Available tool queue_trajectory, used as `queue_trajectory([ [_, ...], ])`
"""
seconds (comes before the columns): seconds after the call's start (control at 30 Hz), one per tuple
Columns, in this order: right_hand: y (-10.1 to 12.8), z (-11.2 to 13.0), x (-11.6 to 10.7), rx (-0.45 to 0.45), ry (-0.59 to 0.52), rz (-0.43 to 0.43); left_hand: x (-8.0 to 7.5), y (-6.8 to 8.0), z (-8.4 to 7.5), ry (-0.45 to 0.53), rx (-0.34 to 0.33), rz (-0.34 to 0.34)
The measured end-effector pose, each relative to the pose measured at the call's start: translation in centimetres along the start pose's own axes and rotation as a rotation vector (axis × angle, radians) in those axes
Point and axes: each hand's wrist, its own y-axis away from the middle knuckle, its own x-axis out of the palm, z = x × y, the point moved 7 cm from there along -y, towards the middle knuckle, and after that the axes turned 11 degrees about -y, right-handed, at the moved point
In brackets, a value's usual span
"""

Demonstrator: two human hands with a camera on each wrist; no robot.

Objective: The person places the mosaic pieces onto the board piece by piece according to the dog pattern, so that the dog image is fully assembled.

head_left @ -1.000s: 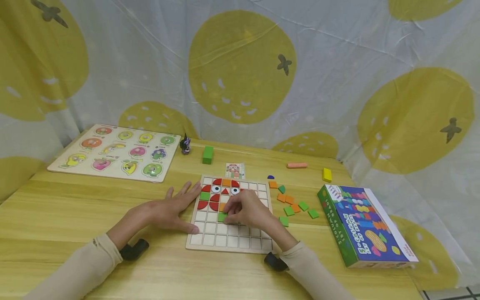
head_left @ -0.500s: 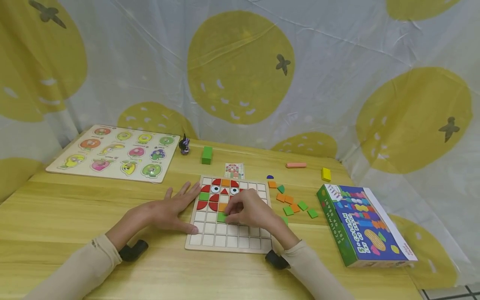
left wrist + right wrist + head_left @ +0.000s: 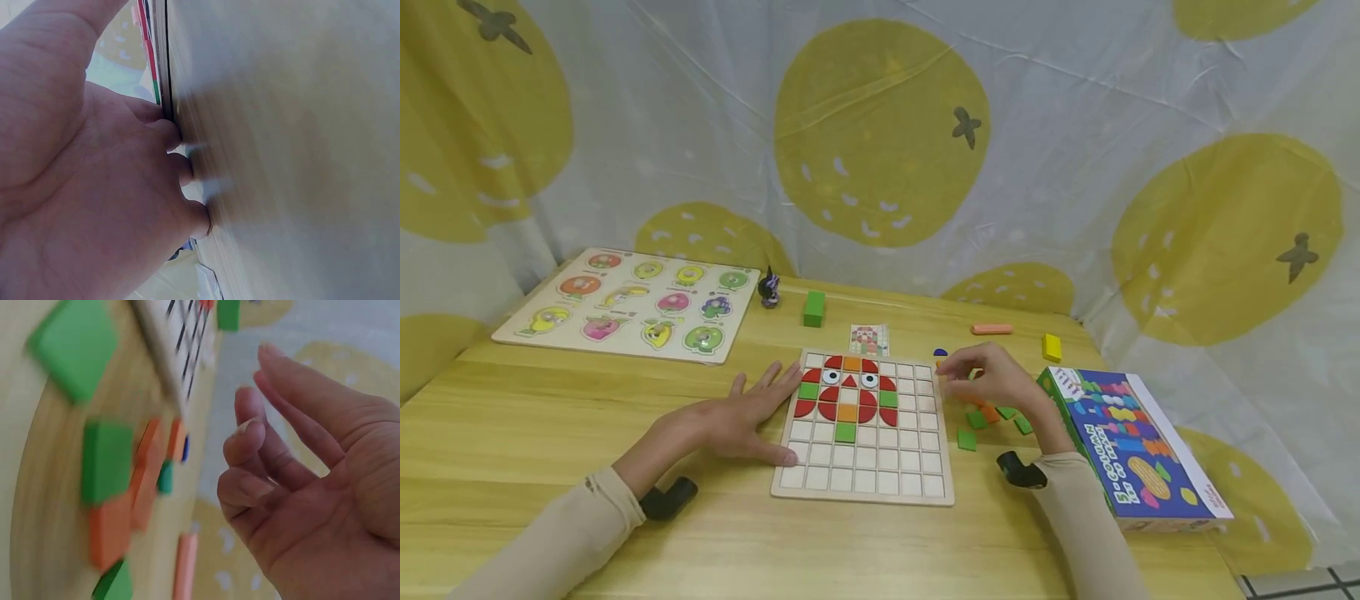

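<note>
Now the right hand [image 3: 992, 379] has left the grid board [image 3: 865, 483], fingers loose and empty, hovering over the loose tiles [image 3: 977, 419] at the board's 3 o'clock. The green tile [image 3: 846, 432] it pressed sits seated mid-board. Left hand [image 3: 737, 417] stays flat, fingers spread, at 9 o'clock.

A pale, translucent plastic curtain [image 3: 1060, 108] printed with big yellow oranges and small dark stem marks hangs behind and to both sides, creased and faintly glossy under soft, even light. The yellow wood-grain counter [image 3: 512, 417] runs up to it. At the lower right corner a strip of grey tiled floor [image 3: 1300, 583] shows.
</note>
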Motion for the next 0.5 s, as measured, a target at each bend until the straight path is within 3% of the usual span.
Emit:
queue_trajectory([
  [0.23, 1.1, -4.0, -2.1, 0.125, 0.017, -0.055, 0.1, 0.0, 0.2, 0.001, -0.006, 0.0],
  [0.5, 1.1, -5.5, -2.1, 0.207, 0.059, -0.071, 0.0, -0.1, 0.3, -0.005, -0.002, 0.002],
])
